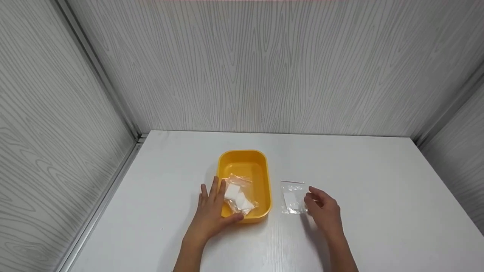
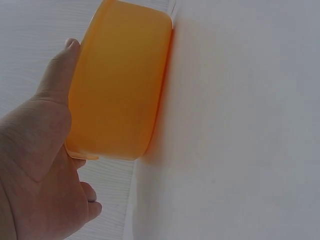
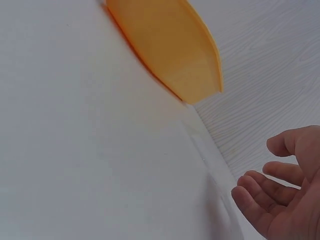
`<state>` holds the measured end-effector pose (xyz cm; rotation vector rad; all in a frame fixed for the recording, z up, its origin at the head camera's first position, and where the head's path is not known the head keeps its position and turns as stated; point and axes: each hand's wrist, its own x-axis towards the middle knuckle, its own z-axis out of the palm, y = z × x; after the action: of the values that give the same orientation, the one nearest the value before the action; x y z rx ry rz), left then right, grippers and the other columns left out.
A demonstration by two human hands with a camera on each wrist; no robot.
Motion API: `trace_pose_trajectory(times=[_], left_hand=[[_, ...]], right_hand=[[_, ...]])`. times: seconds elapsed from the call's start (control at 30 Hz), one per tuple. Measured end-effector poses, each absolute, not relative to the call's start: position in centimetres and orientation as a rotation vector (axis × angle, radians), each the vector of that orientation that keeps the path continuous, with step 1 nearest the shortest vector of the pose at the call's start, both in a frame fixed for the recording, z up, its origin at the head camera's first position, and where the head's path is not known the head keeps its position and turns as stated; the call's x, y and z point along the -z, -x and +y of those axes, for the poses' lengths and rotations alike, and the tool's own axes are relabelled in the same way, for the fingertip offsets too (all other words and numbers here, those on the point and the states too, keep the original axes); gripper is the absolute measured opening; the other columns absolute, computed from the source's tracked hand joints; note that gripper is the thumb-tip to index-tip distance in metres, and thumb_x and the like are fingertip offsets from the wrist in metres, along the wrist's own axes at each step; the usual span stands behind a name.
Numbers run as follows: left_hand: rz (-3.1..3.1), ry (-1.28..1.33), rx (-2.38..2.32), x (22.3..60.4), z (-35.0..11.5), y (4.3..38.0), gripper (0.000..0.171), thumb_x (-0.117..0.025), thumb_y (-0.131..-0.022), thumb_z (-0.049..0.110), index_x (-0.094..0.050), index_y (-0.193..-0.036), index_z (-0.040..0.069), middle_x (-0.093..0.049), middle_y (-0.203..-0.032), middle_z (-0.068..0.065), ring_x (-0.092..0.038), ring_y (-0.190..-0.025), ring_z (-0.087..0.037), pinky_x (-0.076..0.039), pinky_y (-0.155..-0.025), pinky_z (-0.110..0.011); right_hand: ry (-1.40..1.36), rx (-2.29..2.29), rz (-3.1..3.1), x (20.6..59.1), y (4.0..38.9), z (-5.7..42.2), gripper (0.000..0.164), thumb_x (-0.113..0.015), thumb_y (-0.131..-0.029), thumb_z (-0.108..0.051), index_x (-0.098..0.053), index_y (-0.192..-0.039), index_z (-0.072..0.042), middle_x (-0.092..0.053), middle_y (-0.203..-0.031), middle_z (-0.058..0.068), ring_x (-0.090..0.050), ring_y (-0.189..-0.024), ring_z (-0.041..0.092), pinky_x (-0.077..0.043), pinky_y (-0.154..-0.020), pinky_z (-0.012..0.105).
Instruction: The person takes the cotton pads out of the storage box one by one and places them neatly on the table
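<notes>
A yellow plastic bin (image 1: 261, 181) stands on the white table. My left hand (image 1: 211, 215) rests along its left and near rim, fingers straight and spread, thumb at the near edge. Inside the bin lie clear plastic bags (image 1: 242, 204) with white pieces in them; how many bags is hard to tell. To the right of the bin a clear zip bag (image 1: 291, 200) holding a white flat piece lies on the table. My right hand (image 1: 326, 211) hovers at that bag's right edge with loosely bent fingers. In the right wrist view the hand (image 3: 280, 200) has nothing between thumb and fingers.
The white table (image 1: 378, 189) runs back to a grey wood-grain wall (image 1: 264, 68). Similar panels stand on the left (image 1: 49, 132) and the right (image 1: 465, 151), with a metal rail (image 1: 102, 200) along the left side.
</notes>
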<state>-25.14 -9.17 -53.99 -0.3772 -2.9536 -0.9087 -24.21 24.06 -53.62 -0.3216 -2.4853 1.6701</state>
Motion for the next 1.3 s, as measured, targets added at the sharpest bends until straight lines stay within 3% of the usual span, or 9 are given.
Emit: trace_pose_trajectory(times=[0.17,0.57,0.77,0.93,1.17,1.3], left_hand=[[-2.964,0.375,0.900,53.9,-9.1,25.2,0.116,-0.068,-0.078,0.072,-0.010,-0.162,0.017,0.006,-0.169,-0.006,0.008,-0.149,-0.051,-0.005,-0.122,-0.060],[-2.961,0.358,0.931,53.6,-9.1,25.3,0.116,-0.068,-0.077,0.072,-0.010,-0.162,0.018,0.008,-0.169,-0.004,0.009,-0.150,-0.049,-0.005,-0.122,-0.059],[-2.962,0.360,0.908,53.7,-9.1,25.4,0.116,-0.069,-0.077,0.072,-0.011,-0.162,0.017,0.006,-0.169,-0.006,0.007,-0.150,-0.050,-0.006,-0.122,-0.060],[-2.966,0.358,0.898,53.9,-9.2,25.4,0.114,-0.068,-0.078,0.071,-0.012,-0.162,0.017,0.005,-0.169,-0.007,0.007,-0.150,-0.050,-0.007,-0.121,-0.061],[-2.982,0.346,0.881,53.9,-9.2,25.2,0.114,-0.066,-0.079,0.072,-0.010,-0.162,0.018,0.006,-0.169,-0.005,0.006,-0.150,-0.049,-0.005,-0.121,-0.060],[-2.982,0.350,0.878,53.8,-9.1,25.2,0.114,-0.064,-0.078,0.075,-0.011,-0.162,0.018,0.006,-0.169,-0.005,0.007,-0.150,-0.049,-0.005,-0.121,-0.059]], right_hand=[[0.288,-1.855,-2.374,52.8,24.1,23.6,0.040,-0.062,-0.099,-0.019,-0.059,-0.137,-0.008,-0.065,-0.127,0.013,-0.064,-0.109,0.021,-0.058,-0.083,0.025],[0.167,-2.301,-2.185,50.7,23.2,19.6,0.036,-0.066,-0.096,-0.019,-0.063,-0.131,-0.011,-0.066,-0.124,0.016,-0.063,-0.113,0.036,-0.058,-0.091,0.037],[0.098,-2.541,-2.087,50.4,23.1,17.3,0.043,-0.064,-0.097,-0.019,-0.057,-0.137,-0.007,-0.062,-0.130,0.020,-0.062,-0.117,0.036,-0.056,-0.094,0.038],[0.041,-2.679,-2.008,50.2,23.5,15.2,0.048,-0.060,-0.099,-0.021,-0.050,-0.143,-0.003,-0.063,-0.129,0.014,-0.060,-0.121,0.035,-0.055,-0.096,0.036],[0.086,-2.804,-1.866,49.7,23.9,12.8,0.046,-0.054,-0.102,-0.020,-0.047,-0.145,-0.004,-0.060,-0.135,0.014,-0.063,-0.117,0.023,-0.051,-0.102,0.035],[0.107,-2.849,-1.815,49.3,24.4,11.8,0.047,-0.053,-0.103,-0.022,-0.046,-0.146,-0.007,-0.056,-0.140,0.014,-0.060,-0.123,0.026,-0.050,-0.104,0.035]])
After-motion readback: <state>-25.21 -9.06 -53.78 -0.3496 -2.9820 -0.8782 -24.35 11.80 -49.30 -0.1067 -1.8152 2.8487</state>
